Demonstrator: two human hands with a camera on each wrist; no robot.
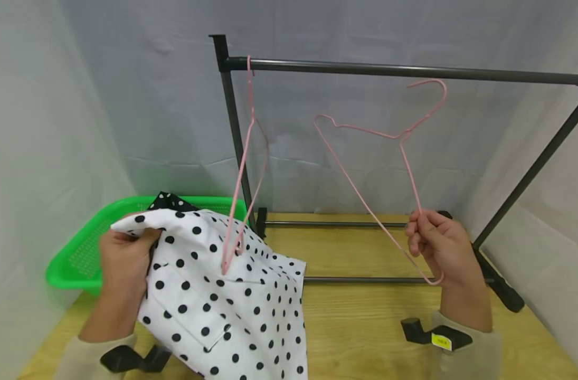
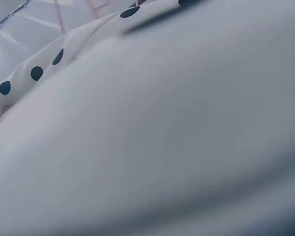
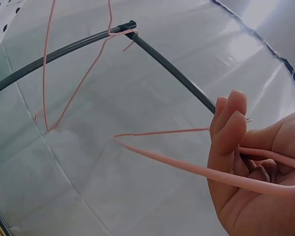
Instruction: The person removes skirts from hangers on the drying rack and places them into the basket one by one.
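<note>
Left hand: the left hand [image 1: 124, 258] grips the upper edge of a white garment with black polka dots [image 1: 231, 311], fingers curled into the fabric; this grip is closed on the cloth.
Garment: it is held up above the pale wooden worktop [image 1: 365, 327], just in front of the green basket, and hangs down toward the near edge; in the left wrist view the blurred white cloth [image 2: 152, 137] fills nearly the whole frame, with a few dots along its top fold.
Right hand: the right hand [image 1: 436, 245] pinches a thin pink wire hanger [image 1: 365, 200] by one lower corner, fingers curled round the wire; in the right wrist view its fingers [image 3: 228, 128] close over the pink wire [image 3: 187, 167].
Held hanger: it is tilted, hook uppermost and near the top bar but apart from it, well to the right of the garment.
Second hanger: another pink wire hanger [image 1: 246, 174] hangs from the left end of the dark metal clothes rail [image 1: 412, 70], its lower end in front of the garment.
Rail: its frame stands on the worktop; the top bar runs left to right above both hands.
Basket: a green plastic mesh basket [image 1: 79, 253] sits at the left of the worktop, behind the left hand, with a dark dotted cloth [image 1: 170, 200] showing in it.
Surround: a pale sheet backdrop [image 1: 127, 105] hangs behind and to both sides.
</note>
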